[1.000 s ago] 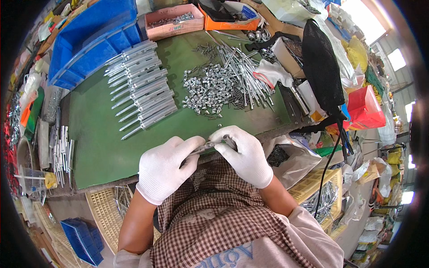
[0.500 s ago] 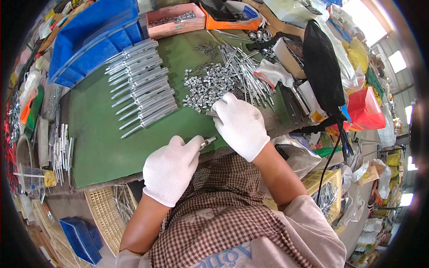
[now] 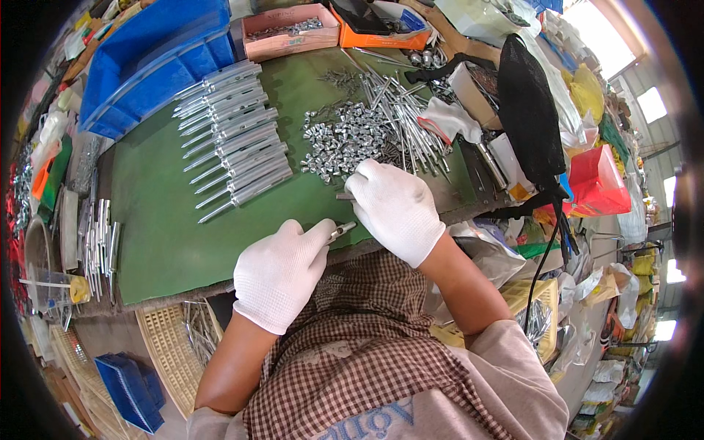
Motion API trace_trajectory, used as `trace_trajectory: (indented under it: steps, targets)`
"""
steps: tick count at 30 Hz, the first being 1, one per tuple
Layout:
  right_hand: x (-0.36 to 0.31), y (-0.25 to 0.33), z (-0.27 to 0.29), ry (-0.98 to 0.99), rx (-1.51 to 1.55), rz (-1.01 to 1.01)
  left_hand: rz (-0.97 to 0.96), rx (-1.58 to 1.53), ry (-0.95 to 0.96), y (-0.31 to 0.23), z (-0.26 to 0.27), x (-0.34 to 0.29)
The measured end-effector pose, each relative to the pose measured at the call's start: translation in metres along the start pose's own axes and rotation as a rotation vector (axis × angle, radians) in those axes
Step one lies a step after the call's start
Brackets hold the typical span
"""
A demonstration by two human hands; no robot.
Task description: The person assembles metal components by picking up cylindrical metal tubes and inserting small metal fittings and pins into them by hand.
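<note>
- The left hand (image 3: 280, 275), in a white glove, is closed around a small metal rod (image 3: 342, 232); its tip sticks out past the thumb and forefinger toward the right, held low over the near edge of the green table (image 3: 161, 235), probably so it stays ready for the next piece.
- The right hand (image 3: 394, 207), also gloved, lies palm down with fingers curled at the near edge of the pile of small silver fittings (image 3: 350, 139). A short metal bit shows at its fingertips, but whether it is gripped I cannot tell.
- The two hands are near each other but apart; both forearms come up from the lower edge, elbows bent.
- The fittings and a fan of loose thin rods (image 3: 403, 121) lie just beyond the right hand, within easy reach.
- A neat row of longer finished rods (image 3: 235, 139) lies side by side to the left, clear of the working spot.
- A blue bin (image 3: 158, 62) stands at the far left corner.
</note>
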State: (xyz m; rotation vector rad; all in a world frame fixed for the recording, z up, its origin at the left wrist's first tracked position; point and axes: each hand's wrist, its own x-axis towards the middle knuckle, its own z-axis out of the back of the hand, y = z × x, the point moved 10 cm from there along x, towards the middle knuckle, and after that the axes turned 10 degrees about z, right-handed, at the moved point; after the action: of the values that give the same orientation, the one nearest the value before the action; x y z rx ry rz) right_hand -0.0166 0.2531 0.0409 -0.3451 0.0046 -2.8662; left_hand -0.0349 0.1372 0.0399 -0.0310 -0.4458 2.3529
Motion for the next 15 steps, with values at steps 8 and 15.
trace_trajectory:
  steps: [8,15]
  targets:
    - [-0.018,0.010,0.015,-0.143,0.565,-0.018,0.019,-0.021,0.038,0.002,-0.002,0.000]
    - [-0.022,0.002,-0.002,-0.132,0.686,-0.131,-0.002,-0.038,-0.003,0.001,-0.001,0.000]
